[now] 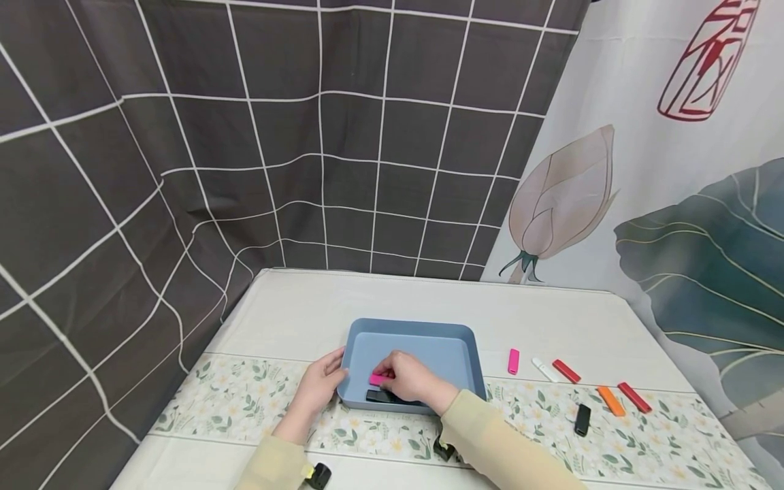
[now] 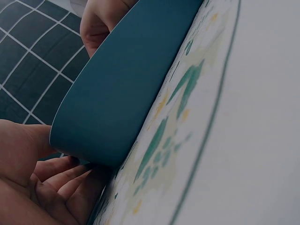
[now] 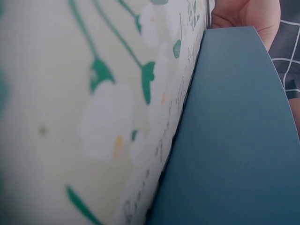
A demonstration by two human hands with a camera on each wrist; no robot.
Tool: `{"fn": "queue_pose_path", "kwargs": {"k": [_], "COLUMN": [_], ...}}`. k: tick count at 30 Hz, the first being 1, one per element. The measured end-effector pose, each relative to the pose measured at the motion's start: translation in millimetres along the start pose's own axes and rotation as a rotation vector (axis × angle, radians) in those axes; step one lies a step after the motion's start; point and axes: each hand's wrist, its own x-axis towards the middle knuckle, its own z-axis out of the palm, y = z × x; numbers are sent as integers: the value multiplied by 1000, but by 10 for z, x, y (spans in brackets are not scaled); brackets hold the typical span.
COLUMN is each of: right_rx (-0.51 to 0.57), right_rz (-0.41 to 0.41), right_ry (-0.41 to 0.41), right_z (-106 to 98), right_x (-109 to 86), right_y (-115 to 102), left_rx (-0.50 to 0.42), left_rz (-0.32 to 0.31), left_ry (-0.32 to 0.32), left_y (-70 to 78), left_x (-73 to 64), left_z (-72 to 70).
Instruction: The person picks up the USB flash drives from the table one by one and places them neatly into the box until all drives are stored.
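Observation:
A blue rectangular tray (image 1: 416, 328) lies on the table in the head view. My left hand (image 1: 320, 382) grips its left side, thumb at the rim; in the left wrist view the fingers (image 2: 70, 180) bend against the outside of the tray's corner. Inside the tray, my right hand (image 1: 412, 376) pinches a small pink stick (image 1: 378, 380), shaped like a USB flash drive. A black stick (image 1: 381, 396) lies in the tray just below it, partly hidden by the right hand. The tray's wall (image 3: 234, 117) hides most of the right hand's work in the right wrist view.
Right of the tray lie another pink stick (image 1: 513, 361), a white one (image 1: 544, 369), two red ones (image 1: 566, 371) (image 1: 634, 397), an orange one (image 1: 611, 401) and a black one (image 1: 582, 420). A floral strip (image 1: 245, 395) crosses the white table; a dark checked curtain (image 1: 367, 136) hangs behind.

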Motion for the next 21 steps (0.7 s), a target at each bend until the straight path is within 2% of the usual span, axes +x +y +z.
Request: {"fn": "queue_pose_path", "kwargs": {"k": [21], "right_rx": [-46], "right_rz": [-62], "right_ry": [-49], "right_z": [20], "right_x": [-9], "right_y": [-7], "left_rx": [2], "left_rz": [28], "left_ry": [-5], "left_y": [23], "left_x": [-19], "left_z": [-18]}}
